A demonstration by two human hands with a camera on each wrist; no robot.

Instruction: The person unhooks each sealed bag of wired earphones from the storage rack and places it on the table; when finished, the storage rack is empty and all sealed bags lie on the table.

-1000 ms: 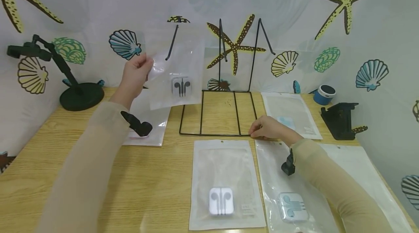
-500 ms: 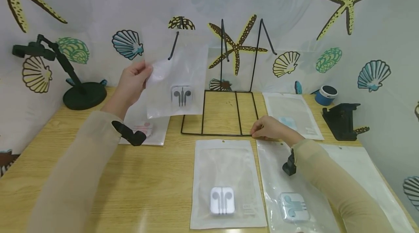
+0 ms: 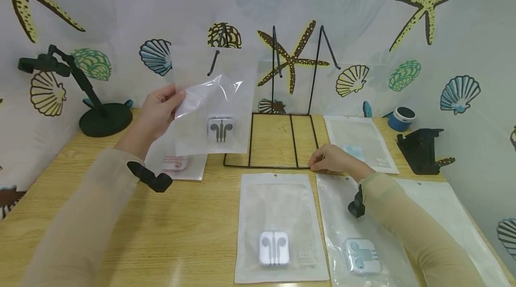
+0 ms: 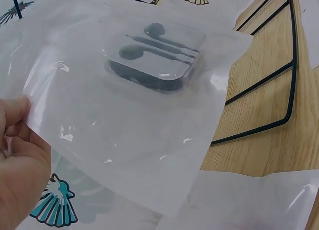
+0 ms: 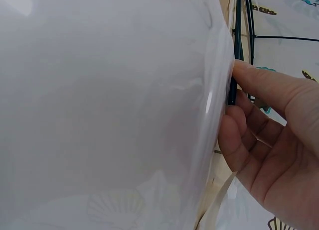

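My left hand point(image 3: 159, 110) pinches the left edge of a clear plastic bag point(image 3: 193, 99), held upright above the table. Near the bag's bottom sits a square earphone case with dark earphones point(image 3: 221, 130). The bag overlaps the left hook point(image 3: 213, 63) of a black wire display rack point(image 3: 274, 167), and the hook's rod shows near the bag's top edge. My right hand point(image 3: 332, 158) pinches the rack's front right corner between thumb and fingers; in the right wrist view, a milky bag point(image 5: 114, 90) lies right beside those fingers.
Flat on the table lie a bag with white earphones point(image 3: 278, 206), one with pale blue earphones point(image 3: 334, 208), another at the back right point(image 3: 350, 130) and a pink one point(image 3: 189, 173) at left. A dark stand point(image 3: 105, 119), blue jar point(image 3: 401, 119) and black holder point(image 3: 421, 150) stand behind.
My left hand has lowered the bag and moved slightly left and toward me, uncovering more of the rack's left upright above it. The right hand stays at the rack's corner.
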